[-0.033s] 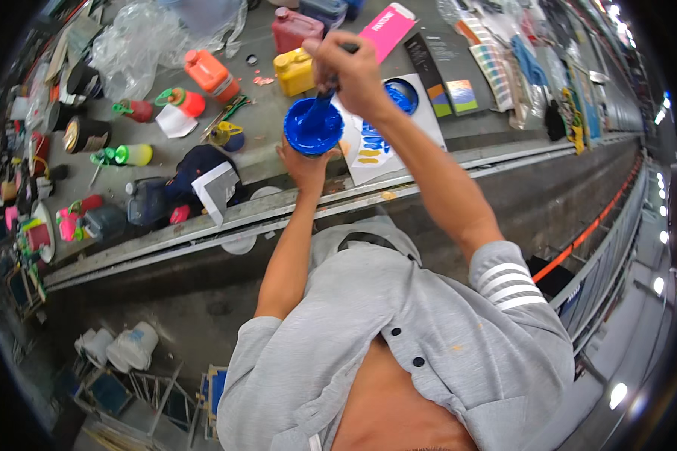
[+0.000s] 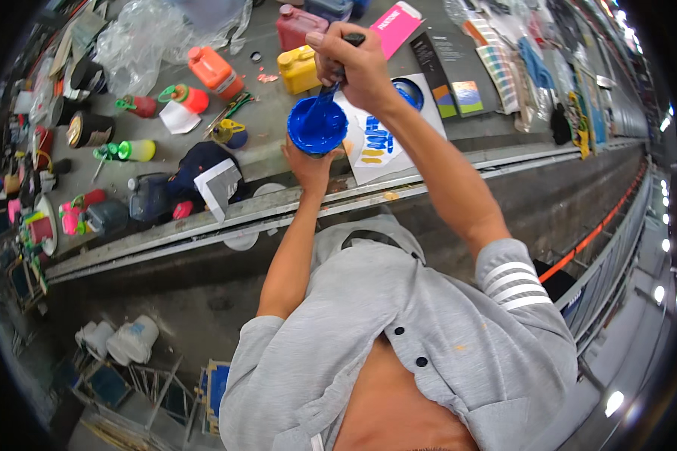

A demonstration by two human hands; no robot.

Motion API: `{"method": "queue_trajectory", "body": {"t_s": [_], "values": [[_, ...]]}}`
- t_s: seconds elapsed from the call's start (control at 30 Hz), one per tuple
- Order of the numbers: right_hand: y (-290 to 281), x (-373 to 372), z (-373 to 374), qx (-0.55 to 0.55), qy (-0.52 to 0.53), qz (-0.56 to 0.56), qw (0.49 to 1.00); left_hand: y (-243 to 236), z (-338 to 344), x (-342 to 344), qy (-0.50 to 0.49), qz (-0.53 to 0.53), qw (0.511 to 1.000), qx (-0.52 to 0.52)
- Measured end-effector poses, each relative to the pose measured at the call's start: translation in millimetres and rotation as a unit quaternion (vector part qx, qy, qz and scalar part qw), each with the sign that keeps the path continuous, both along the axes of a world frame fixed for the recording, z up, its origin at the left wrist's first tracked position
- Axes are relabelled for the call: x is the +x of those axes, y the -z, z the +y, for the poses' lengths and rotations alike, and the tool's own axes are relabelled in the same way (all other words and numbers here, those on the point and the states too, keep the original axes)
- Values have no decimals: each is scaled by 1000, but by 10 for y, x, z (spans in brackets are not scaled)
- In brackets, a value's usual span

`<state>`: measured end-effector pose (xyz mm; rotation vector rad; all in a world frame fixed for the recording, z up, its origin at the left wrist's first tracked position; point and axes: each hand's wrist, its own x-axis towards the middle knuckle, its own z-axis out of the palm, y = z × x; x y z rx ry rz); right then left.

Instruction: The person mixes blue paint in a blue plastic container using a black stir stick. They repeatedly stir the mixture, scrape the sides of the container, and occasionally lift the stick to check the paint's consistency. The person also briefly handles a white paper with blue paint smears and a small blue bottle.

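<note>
A: Over the paint bench [image 2: 278,161], at 12 o'clock, left hand [image 2: 308,167] cupped the blue paint tub [image 2: 317,125].
B: Rt hand [image 2: 353,66]?
A: Fist round stir stick [image 2: 329,92], tip in paint. Mixing looked underway; swatch sheet [image 2: 380,143] at 1 o'clock only partly daubed.

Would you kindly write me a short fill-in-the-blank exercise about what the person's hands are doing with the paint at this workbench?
1. The left hand holds up a round open cup full of ____ paint.
2. The right hand grips a dark-handled stirring tool that dips into the ____.
3. The square yellow plastic jug stands on the grey workbench between a dark red jug and an ____ one.

Missing words: blue; cup; orange
</note>
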<state>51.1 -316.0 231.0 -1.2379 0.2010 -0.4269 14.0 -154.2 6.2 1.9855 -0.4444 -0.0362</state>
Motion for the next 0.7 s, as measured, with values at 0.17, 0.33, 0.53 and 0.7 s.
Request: {"method": "queue_trajectory", "body": {"t_s": [0.17,0.33,0.53,0.7], "values": [[584,29,-144,-131,-258,80,954,1,153,-159,37,81,996,-21],[305,198,-433,-443,-312,34,840,-223,688,-146,7,136,988,70],[219,-313,-915,-187,-75,-20,979,-923,916,-429,-138,238,960,-53],[829,-1322,-1530,134,101,157,973,-1515,657,-515,-207,144,968,-9]]}}
